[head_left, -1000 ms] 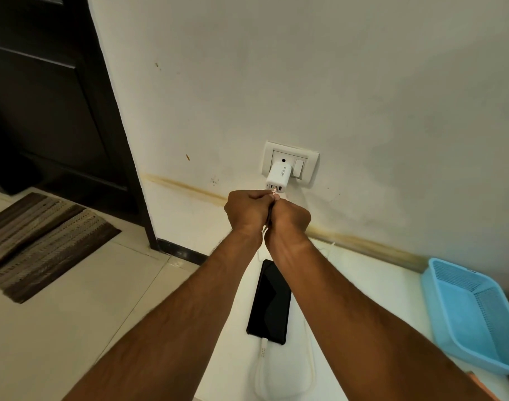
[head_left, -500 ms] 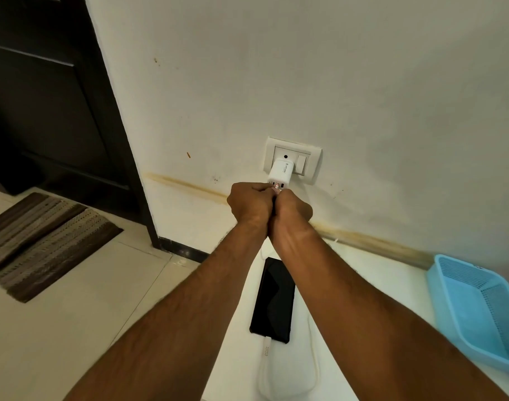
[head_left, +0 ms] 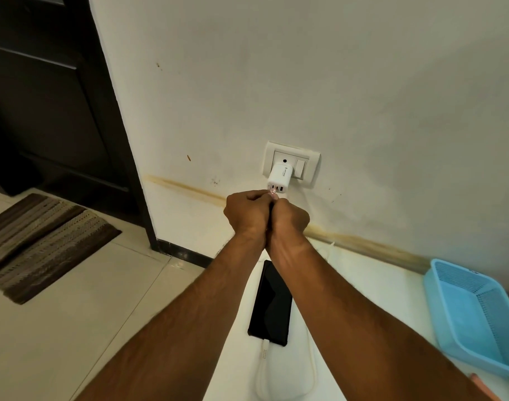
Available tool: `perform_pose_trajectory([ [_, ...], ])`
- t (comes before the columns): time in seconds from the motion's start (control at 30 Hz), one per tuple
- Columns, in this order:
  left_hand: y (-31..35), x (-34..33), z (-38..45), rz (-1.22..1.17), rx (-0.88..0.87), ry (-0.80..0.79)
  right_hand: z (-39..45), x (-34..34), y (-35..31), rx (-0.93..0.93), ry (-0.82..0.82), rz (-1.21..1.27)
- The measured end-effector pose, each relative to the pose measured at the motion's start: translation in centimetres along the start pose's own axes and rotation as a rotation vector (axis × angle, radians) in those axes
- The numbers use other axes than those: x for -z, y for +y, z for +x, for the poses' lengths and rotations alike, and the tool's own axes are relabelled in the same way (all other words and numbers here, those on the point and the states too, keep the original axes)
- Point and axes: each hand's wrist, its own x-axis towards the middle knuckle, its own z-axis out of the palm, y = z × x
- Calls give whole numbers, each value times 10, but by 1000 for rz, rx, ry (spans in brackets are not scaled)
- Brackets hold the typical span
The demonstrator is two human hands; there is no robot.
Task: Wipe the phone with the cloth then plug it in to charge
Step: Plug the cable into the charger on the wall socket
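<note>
A black phone (head_left: pixel 272 305) lies face up on the white table (head_left: pixel 377 285), with a white cable (head_left: pixel 262 369) plugged into its near end. A white charger block (head_left: pixel 278 178) sits in the wall socket plate (head_left: pixel 312 166). My left hand (head_left: pixel 246 211) and my right hand (head_left: pixel 289 217) are pressed together just below the charger. Between their fingertips they hold the cable's metal plug (head_left: pixel 273 193), which points up at the charger's ports, a little short of them. No cloth is in view.
A light blue plastic basket (head_left: pixel 476 308) stands at the table's right edge. A striped brown doormat (head_left: pixel 42 241) lies on the tiled floor at left, in front of a dark door (head_left: pixel 39 96). The wall rises directly behind the table.
Both hands stay joined under the charger and shift only slightly. The plug tip now shows between the fingertips just below the ports. The phone has not moved.
</note>
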Motion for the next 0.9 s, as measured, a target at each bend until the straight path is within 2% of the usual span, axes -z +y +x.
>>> perform_pose_trajectory([
  [0.47, 4, -3, 4, 13, 1, 23, 5, -4, -8, -42, 37, -8],
  [0.9, 8, -7, 14, 81, -30, 24, 18, -6, 0, -89, 15, 139],
])
